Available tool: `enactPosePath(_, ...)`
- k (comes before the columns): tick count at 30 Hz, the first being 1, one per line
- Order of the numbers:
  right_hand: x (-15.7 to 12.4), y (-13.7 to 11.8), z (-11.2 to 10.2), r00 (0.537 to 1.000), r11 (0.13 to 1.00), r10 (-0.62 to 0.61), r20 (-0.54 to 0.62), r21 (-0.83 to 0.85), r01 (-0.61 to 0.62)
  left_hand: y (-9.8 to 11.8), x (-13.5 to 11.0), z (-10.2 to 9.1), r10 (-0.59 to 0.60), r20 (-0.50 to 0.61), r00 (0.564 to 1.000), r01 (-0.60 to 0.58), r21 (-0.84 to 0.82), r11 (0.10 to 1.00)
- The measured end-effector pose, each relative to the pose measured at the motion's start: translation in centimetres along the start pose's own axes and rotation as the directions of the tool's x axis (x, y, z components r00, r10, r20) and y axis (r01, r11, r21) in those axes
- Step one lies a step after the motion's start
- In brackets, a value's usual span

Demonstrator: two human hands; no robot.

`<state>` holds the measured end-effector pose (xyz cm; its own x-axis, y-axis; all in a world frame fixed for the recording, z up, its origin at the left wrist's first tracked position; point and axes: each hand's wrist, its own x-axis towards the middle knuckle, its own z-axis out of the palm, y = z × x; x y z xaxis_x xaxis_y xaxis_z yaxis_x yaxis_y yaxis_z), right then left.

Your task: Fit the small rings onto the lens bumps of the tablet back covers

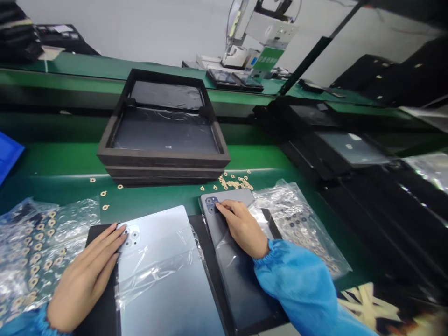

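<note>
A light blue tablet [164,284] lies back up on a black pad, clear film across its lower part. My left hand [87,275] rests along its left edge, fingers stretched out and fingertips touching the camera block [132,235]. Right of it lies a dark grey tablet [234,266], also back up and partly under film. My right hand [243,226] is over its top end, fingers closed together at the camera block [211,204]. Whatever those fingertips may pinch is too small or hidden to make out.
A stack of black foam trays [163,161] holds film-wrapped tablets behind. Small beige rings [234,182] lie scattered on the green mat. Clear plastic sheets with small parts lie left [42,252] and right [297,224]. More black trays [350,154] stand at right; a blue bin [9,154] at left.
</note>
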<state>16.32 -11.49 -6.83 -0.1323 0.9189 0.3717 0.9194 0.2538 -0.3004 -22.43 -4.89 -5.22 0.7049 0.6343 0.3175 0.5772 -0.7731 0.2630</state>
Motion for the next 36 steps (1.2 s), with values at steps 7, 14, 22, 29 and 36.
enactPosePath(7, 0.1, -0.1, 0.0, 0.997, 0.985, -0.082, -0.004, -0.153, 0.081, 0.9, -0.4, -0.5, 0.019, 0.019, 1.0, -0.02, 0.037, 0.999)
enactPosePath(14, 0.3, -0.2, -0.3, 0.997, 0.995, -0.081, -0.018, -0.062, 0.08, 0.9, -1.0, -0.7, 0.021, 0.039, 0.999, -0.024, 0.081, 0.996)
enactPosePath(22, 0.9, 0.1, -1.4, 0.999, 0.999, -0.033, 0.026, -0.036, 0.034, -0.9, -1.6, 0.6, 0.157, -0.005, 0.988, -0.153, 0.181, 0.971)
enactPosePath(29, 2.8, -2.2, -3.2, 0.998, 0.998, -0.055, -0.01, -0.025, 0.055, -1.2, -1.7, 1.2, 0.161, -0.073, 0.984, -0.145, 0.186, 0.972)
enactPosePath(36, 3.7, -13.7, -1.3, 0.925, 0.927, -0.375, -0.065, -0.018, 0.374, -0.3, -0.3, 0.7, -0.134, -0.161, 0.978, 0.12, -0.097, 0.988)
